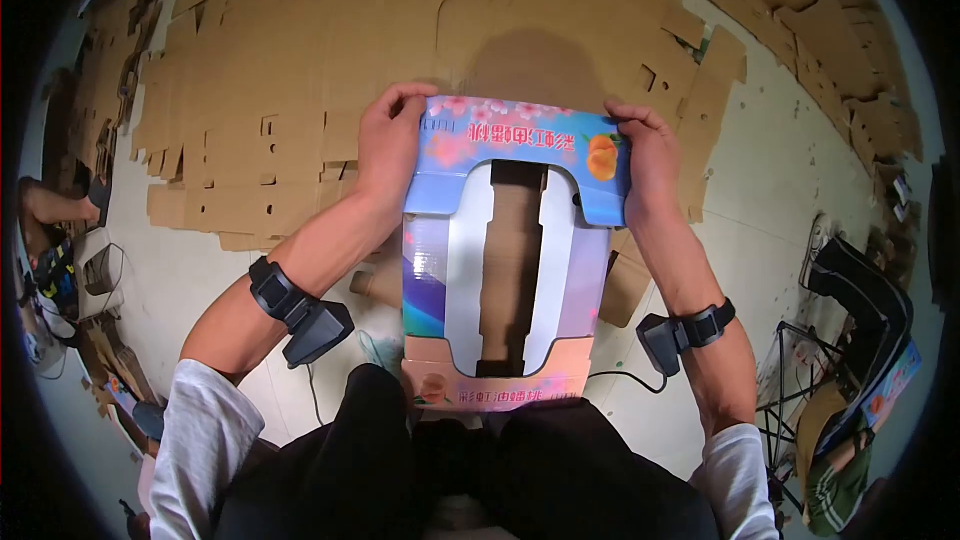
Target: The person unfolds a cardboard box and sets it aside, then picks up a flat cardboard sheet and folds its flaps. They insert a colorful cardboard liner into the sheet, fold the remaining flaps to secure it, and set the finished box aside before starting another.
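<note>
A printed cardboard box point(425, 270) with a long opening in its top lies between my forearms, its near end at my thighs. Its far end is blue with pink blossoms and a peach picture; its near end is peach-coloured. My left hand point(393, 140) grips the far left corner, fingers bent over the edge. At the far right corner my right hand point(648, 155) holds the box the same way, thumb and fingers closed on the edge. Through the opening, brown cardboard shows inside.
Flattened brown cardboard sheets point(330, 30) cover the floor ahead. More cardboard point(840, 40) lies at the far right. A black folding chair point(860, 290) stands at the right, near a person's green clothing point(838, 500). Another person's leg point(60, 208) shows at the left.
</note>
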Demonstrator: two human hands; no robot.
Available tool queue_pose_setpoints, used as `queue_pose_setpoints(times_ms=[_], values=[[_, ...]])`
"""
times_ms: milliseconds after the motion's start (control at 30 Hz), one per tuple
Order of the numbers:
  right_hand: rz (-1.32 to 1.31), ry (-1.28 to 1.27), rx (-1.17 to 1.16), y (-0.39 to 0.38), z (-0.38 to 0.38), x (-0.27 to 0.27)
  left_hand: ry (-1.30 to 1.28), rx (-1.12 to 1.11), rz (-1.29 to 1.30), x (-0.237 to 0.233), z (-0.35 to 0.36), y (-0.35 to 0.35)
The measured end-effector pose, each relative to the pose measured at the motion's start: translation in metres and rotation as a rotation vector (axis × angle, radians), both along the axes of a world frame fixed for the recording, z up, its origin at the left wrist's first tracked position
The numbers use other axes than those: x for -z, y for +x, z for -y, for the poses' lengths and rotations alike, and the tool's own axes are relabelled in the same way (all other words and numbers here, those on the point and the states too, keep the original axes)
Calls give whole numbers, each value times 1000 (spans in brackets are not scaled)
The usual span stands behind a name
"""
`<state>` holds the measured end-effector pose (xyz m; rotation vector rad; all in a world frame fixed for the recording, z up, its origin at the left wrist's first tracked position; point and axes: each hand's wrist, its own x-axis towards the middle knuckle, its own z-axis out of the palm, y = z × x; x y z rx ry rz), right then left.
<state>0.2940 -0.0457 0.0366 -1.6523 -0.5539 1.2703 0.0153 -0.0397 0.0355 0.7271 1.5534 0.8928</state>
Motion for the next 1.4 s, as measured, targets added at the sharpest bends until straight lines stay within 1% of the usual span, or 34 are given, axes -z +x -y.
queue_pose_setpoints(times_ms=[100, 200, 300, 400, 467, 500, 600, 700, 800, 900, 1000, 1033, 1133, 1233, 1333, 1400], values=[[-82, -60, 72, 3, -3, -5, -19, -26, 34, 0, -1, 0], [-40, -39, 100, -2, -1, -7, 26, -26, 19, 2, 2, 3], [-16, 25, 100, -1, 3, 5, 144, 36, -147, 11, 4, 5], [35, 46, 104, -6, 6, 0, 304, 83, -246, 22, 7, 5], [319, 271, -61, -7, 17, 25, 493, 184, -471, 25, 10, 8], [458, 381, -146, -13, 20, 26, 585, 236, -585, 23, 12, 10], [367, 289, -59, -23, 19, 16, 694, 434, -733, 15, 10, 12], [537, 414, -174, -20, 17, 25, 916, 512, -932, 10, 7, 13], [978, 683, -478, -20, 22, 13, 1048, 736, -939, -3, 13, 12], [984, 887, -931, -23, 39, -4, 1196, 1120, -731, 1, 34, 11], [981, 1010, -1232, -30, 45, 0, 1029, 1271, -590, -1, 53, 0], [974, 965, -1271, -33, 44, -3, 1090, 1248, -614, 1, 54, -2], [1054, 833, -1449, -30, 43, -10, 1036, 1280, -585, -4, 54, -10], [1053, 837, -1432, -30, 43, -10, 1023, 1378, -586, -14, 48, -12], [1049, 827, -1428, -30, 43, -6, 1032, 1412, -619, -1, 50, -11], [1071, 833, -1416, -31, 45, -3, 1050, 1346, -612, 5, 57, -10]])
